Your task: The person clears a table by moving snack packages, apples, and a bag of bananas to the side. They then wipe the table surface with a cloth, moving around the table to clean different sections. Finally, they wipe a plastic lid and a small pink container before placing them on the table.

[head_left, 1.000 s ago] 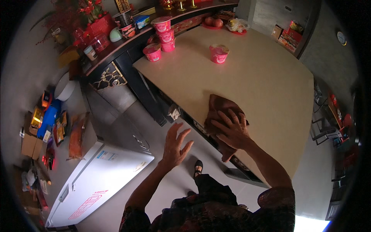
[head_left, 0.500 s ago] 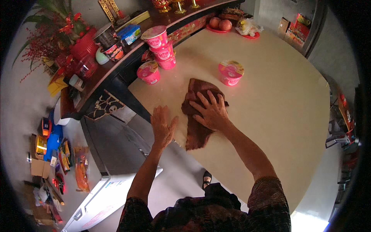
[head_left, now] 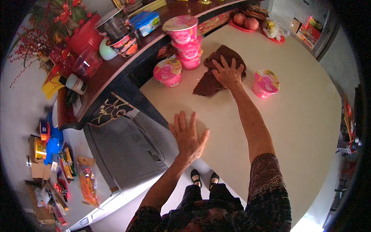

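**Right grip (head_left: 228, 73) spread flat on a dark brown cloth (head_left: 210, 85)**

Looking down from the head view, I see the right grip palm down with its fingers fanned wide, pressed over the upper right part of the cloth rather than closed around it. The cloth lies rumpled on a smooth beige surface (head_left: 305, 127), one corner trailing toward the lower left.

The left grip (head_left: 188, 139) is wide open too, fingers apart, thumb out to the right, with nothing visible in it. It is over the near left edge of the surface; whether it touches, I can't tell.

Just right of the cloth is a round pink tub with a printed lid (head_left: 265, 84). On the other side, close by, is a stack of pink tubs (head_left: 186, 48), with a second single pink tub (head_left: 168, 74) before it. Farther back, two round reddish fruits (head_left: 251, 24) sit on a red plate (head_left: 237, 27), near a knotted translucent plastic bag (head_left: 271, 28).

Along the left runs a dark reddish-brown wooden sideboard (head_left: 106, 73), bearing a blue plastic box (head_left: 146, 23) and a bright red pot of plants (head_left: 85, 34). Below it is a grey-topped white appliance (head_left: 123, 154). Two black shoes (head_left: 196, 178) show on the floor.
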Available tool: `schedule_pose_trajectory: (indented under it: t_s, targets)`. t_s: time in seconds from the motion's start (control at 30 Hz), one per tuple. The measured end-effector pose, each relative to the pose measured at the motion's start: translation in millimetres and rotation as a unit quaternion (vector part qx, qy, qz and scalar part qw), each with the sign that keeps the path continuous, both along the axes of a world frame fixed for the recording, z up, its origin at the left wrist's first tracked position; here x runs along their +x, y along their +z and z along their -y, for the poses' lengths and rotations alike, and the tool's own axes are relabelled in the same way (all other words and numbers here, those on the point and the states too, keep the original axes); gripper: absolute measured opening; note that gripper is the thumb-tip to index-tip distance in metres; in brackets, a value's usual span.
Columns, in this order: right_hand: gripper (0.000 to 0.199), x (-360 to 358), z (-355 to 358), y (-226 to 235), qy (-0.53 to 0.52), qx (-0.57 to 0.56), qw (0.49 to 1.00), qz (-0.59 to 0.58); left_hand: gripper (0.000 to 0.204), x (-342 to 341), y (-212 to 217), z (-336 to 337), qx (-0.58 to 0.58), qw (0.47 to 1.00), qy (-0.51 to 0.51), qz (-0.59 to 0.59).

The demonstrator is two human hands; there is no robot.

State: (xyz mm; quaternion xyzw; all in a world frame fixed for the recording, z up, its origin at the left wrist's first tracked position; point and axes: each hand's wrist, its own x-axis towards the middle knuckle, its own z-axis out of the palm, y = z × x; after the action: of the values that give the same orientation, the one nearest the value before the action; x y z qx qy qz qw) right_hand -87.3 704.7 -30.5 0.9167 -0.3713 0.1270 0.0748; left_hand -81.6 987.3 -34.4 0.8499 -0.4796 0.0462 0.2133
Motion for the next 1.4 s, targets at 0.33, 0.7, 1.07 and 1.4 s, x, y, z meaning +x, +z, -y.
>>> schedule_pose_trajectory:
  t_s: [0.33, 0.7, 1.07, 1.4]
  targets:
    - [0.05, -19, -96, -8, 0.19, -0.093, 0.977, 0.002, 0.09, 8, -9, -5, -0.126, 0.987, -0.042, -0.087]
    - [0.045, -2, -196, 16, 0.414, -0.015, 0.91, 0.025, 0.069, 66, -20, -62, -0.264, 0.93, -0.001, -0.256]
    - [0.055, 121, -205, -3, 0.319, -0.015, 0.946, 0.049, 0.054, 83, -7, -95, -0.238, 0.951, 0.029, -0.197]
    - [0.049, -25, -216, 13, 0.333, 0.065, 0.94, 0.024, 0.053, 52, 28, -51, -0.249, 0.949, -0.126, -0.149]
